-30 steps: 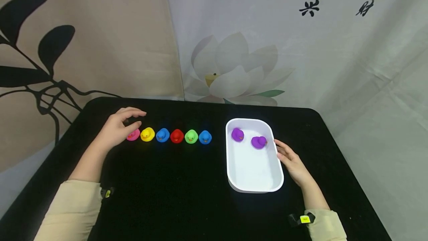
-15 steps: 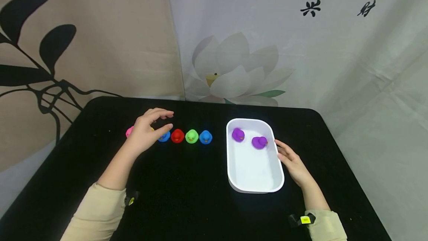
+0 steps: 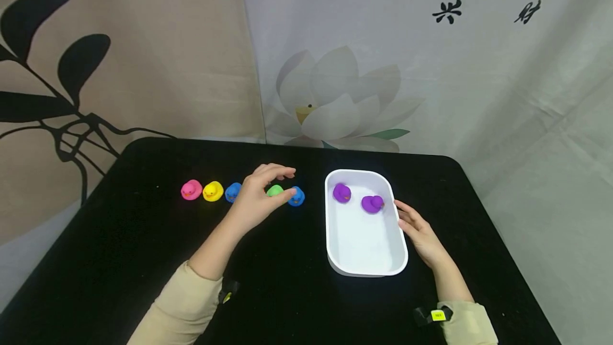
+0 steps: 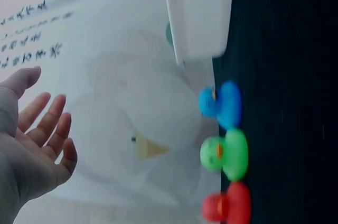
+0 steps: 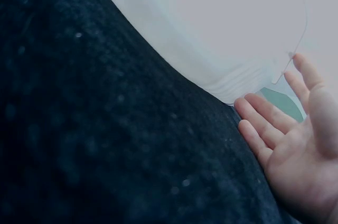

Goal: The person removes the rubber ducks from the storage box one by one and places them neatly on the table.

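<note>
My left hand (image 3: 261, 196), fingers spread and holding nothing, hovers over the right part of a row of rubber ducks. In the head view it covers the red duck (image 4: 228, 204) and part of the green duck (image 4: 227, 154). The right-hand blue duck (image 3: 297, 196) shows by its thumb tip. Left of the hand sit the other blue duck (image 3: 233, 192), a yellow duck (image 3: 213, 191) and a pink duck (image 3: 191, 189). My right hand (image 3: 421, 236) rests its fingertips against the right side of a white tray (image 3: 366, 249). Two purple ducks, one left (image 3: 342, 192) and one right (image 3: 372, 204), lie inside it.
A black-covered table (image 3: 297, 302) carries the ducks and the tray, with its far edge just behind them. Beyond stands a pale curtain (image 3: 182, 68) printed with leaves, a lotus and dark characters.
My left hand has moved right along the row, from over the pink duck to over the red and green ones, uncovering the pink and yellow ducks. The right hand and tray stay put.
</note>
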`<state>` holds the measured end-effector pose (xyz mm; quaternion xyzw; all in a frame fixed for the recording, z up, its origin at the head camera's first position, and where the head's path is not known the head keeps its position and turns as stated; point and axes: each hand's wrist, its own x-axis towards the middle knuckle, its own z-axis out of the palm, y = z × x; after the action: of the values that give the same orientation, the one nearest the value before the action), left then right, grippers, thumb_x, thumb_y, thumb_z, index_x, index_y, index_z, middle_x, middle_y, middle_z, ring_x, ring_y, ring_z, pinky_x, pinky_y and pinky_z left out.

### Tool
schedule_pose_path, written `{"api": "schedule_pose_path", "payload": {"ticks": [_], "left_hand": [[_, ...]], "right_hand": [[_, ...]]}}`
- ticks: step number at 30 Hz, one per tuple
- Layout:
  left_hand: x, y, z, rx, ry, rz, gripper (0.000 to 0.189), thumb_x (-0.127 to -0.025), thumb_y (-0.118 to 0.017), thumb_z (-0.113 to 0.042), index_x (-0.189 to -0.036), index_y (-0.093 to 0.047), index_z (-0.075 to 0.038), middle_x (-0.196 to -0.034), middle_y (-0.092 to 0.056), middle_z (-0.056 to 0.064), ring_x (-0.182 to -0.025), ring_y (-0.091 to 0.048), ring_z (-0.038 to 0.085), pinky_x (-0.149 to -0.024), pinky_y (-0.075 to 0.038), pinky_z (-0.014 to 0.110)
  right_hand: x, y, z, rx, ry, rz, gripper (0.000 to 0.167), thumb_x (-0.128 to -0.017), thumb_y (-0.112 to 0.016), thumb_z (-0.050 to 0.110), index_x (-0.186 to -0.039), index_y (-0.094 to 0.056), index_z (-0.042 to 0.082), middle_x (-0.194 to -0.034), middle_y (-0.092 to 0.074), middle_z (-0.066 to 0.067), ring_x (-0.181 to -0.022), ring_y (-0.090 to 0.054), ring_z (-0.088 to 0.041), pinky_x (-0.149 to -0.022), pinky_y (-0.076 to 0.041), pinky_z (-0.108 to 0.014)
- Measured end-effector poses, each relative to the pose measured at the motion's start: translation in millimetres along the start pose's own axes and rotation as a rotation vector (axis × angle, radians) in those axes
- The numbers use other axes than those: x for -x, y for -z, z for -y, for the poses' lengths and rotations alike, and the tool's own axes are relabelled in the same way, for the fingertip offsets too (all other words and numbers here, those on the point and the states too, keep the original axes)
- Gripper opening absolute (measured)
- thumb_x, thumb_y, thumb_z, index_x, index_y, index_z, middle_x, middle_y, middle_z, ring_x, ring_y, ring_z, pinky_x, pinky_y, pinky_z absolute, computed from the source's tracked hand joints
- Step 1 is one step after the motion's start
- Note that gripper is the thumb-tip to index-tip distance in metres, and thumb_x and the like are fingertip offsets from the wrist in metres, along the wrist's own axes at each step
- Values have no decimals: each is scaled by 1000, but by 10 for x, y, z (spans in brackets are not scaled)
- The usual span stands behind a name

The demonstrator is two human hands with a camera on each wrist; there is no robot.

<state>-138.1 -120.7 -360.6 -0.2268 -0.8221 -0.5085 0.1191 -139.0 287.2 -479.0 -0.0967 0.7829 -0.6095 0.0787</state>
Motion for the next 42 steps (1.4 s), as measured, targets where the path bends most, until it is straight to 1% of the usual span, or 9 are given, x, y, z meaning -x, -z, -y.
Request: {"api": "schedule_pose_path", "payload": {"ticks": [5,10,14,19,24,28,33,40,42], "left_hand": [[-50,-223,-89,11,10,23,35,-85,-74,-21,-118,-65,-14,-114,-62,-5,-104,-54,15,-89,-48,34],[-94,-442,-121,2,3,29,34,-85,-75,-21,-117,-67,-12,-112,-63,-4,-101,-54,14,-85,-50,32],[-129,-616,-138,-7,2,36,33,-83,-76,-20,-114,-68,-11,-110,-64,-3,-100,-55,16,-83,-49,35],[-161,-839,-158,10,36,84,32,-84,-76,-21,-114,-68,-11,-109,-65,-3,-99,-54,18,-79,-51,40],[-192,-1045,-161,17,51,114,34,-85,-74,-21,-115,-67,-9,-105,-66,2,-99,-55,19,-81,-51,32],[-223,-1180,-149,19,59,121,35,-85,-74,-21,-116,-67,-6,-105,-66,4,-98,-59,20,-82,-50,25],[-274,-1326,-122,20,102,150,36,-85,-75,-22,-116,-67,-8,-109,-66,3,-99,-60,20,-83,-51,28],[-370,-1510,-80,22,154,182,37,-84,-75,-23,-117,-67,-8,-113,-66,2,-98,-60,24,-78,-50,24],[-399,-1555,-69,13,166,201,38,-84,-75,-22,-118,-66,-8,-115,-66,2,-98,-60,23,-76,-49,22]], "right_hand": [[4,2,2,12,-6,-2,52,-100,-52,22,-147,-34,7,-142,-42,-24,-116,-51,-6,-89,-43,-20],[3,1,1,7,7,5,51,-100,-51,20,-147,-34,6,-142,-41,-24,-116,-51,-6,-89,-43,-20],[0,0,0,0,11,4,51,-100,-51,20,-146,-34,6,-142,-41,-25,-117,-50,-6,-90,-43,-20],[-6,-3,-1,4,17,1,51,-100,-51,19,-146,-34,6,-141,-41,-26,-116,-51,-6,-90,-43,-20],[-11,-7,-5,4,25,-4,50,-100,-51,18,-146,-35,6,-140,-43,-26,-115,-52,-6,-89,-43,-20],[-9,-8,-4,4,28,2,50,-100,-51,18,-146,-35,6,-139,-43,-26,-114,-53,-5,-89,-43,-20],[-13,-1,-7,16,26,1,50,-100,-51,18,-146,-35,6,-139,-44,-27,-113,-54,-6,-88,-44,-21],[-13,6,-23,34,30,-4,49,-100,-50,18,-145,-36,5,-138,-44,-29,-113,-55,-8,-87,-45,-22],[-7,8,-23,29,28,-1,49,-100,-50,18,-145,-35,5,-138,-44,-28,-112,-55,-7,-88,-45,-22]]}}
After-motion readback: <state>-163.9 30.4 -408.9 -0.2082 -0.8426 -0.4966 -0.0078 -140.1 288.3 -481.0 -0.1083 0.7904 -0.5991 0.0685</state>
